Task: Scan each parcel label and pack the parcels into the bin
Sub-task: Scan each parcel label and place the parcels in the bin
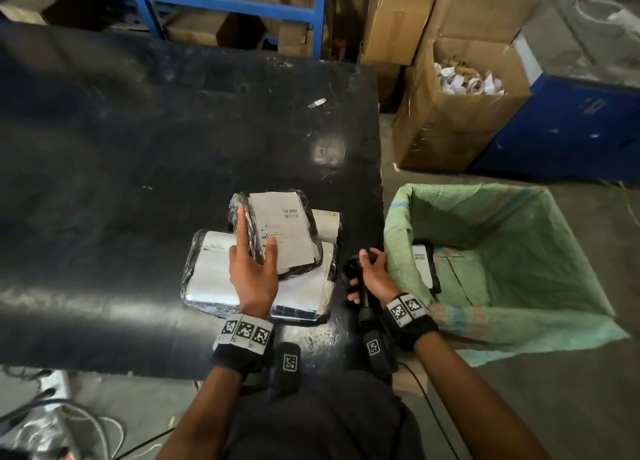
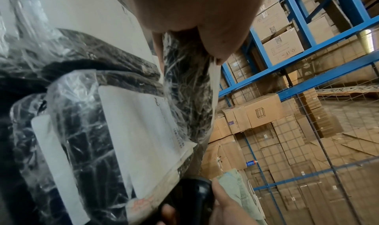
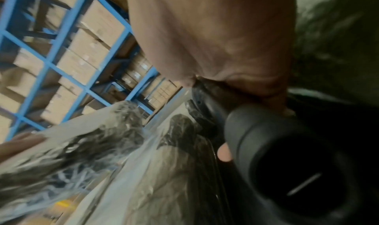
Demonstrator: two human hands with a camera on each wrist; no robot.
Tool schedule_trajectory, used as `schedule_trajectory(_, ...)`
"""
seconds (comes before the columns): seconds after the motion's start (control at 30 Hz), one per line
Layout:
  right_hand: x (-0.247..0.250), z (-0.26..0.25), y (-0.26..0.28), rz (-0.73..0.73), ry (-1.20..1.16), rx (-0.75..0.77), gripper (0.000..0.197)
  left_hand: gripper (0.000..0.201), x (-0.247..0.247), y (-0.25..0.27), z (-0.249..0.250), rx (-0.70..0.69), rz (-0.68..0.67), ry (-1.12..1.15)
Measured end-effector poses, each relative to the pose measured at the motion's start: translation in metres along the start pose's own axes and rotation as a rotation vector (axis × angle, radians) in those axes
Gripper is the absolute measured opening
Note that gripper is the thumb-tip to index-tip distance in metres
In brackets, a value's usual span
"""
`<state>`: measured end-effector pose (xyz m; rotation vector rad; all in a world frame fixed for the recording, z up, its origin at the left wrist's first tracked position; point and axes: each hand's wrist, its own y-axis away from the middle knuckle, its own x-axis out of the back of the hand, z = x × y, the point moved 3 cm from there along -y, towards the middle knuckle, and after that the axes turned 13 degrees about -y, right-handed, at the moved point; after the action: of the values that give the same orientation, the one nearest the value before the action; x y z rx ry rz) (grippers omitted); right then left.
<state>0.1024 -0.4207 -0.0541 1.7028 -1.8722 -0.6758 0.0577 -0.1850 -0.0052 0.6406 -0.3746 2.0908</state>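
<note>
Left hand [image 1: 254, 272] grips the top parcel [image 1: 277, 231], thumb on its white label [image 1: 280, 229], forefinger along its left edge; other fingers hidden beneath. Parcel sits tilted atop two more parcels [image 1: 211, 272] on the black table [image 1: 138, 130]. Right hand [image 1: 372, 276] wraps a black scanner [image 1: 363, 303], its head mostly hidden. Green-lined bin [image 1: 502, 251] just right; one parcel inside [image 1: 424, 262], partly cut off by the liner.

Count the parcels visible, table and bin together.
4: top parcel held by the left hand, two parcels beneath on the table, one in the bin. More may be hidden.
</note>
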Motion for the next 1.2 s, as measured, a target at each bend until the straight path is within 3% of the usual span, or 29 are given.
schedule_trajectory(0.1,-0.011,0.007,-0.003,0.044,0.028,0.061,0.054,0.073,0.004,-0.002,0.003,0.003,-0.017,0.022)
schedule_trajectory(0.27,-0.011,0.005,0.004,0.06,0.19,-0.001,0.069,0.073,0.003,-0.008,0.016,-0.037,-0.096,0.067)
schedule_trajectory(0.37,-0.004,-0.014,0.012,0.069,0.292,0.139,0.073,0.072,-0.002,-0.011,0.029,-0.07,-0.17,0.126)
schedule_trajectory(0.47,0.006,-0.046,0.038,-0.078,0.189,0.413,0.059,0.073,-0.014,-0.01,0.047,-0.137,-0.261,0.198)
schedule_trajectory(0.6,0.015,-0.074,0.061,-0.244,0.061,0.527,0.055,0.072,-0.038,-0.003,0.07,-0.178,-0.379,0.283)
schedule_trajectory(0.8,0.047,-0.075,0.064,-0.006,-0.01,0.655,0.051,0.07,-0.073,0.021,0.11,-0.132,-0.523,0.44)
schedule_trajectory(0.87,0.068,-0.078,0.068,0.042,-0.054,0.67,0.05,0.071,-0.088,0.027,0.122,-0.173,-0.567,0.432)
schedule_trajectory(1.0,0.131,-0.088,0.067,0.145,0.028,0.663,0.049,0.065,-0.132,0.044,0.146,-0.262,-0.722,0.2)
schedule_trajectory(1.1,0.187,-0.103,0.054,0.202,0.257,0.601,0.049,0.063,-0.173,0.051,0.156,-0.399,-0.65,-0.156)
schedule_trajectory(1.2,0.236,-0.117,0.025,0.249,0.512,0.401,0.05,0.078,-0.216,0.062,0.158,-0.545,-0.602,-0.409)
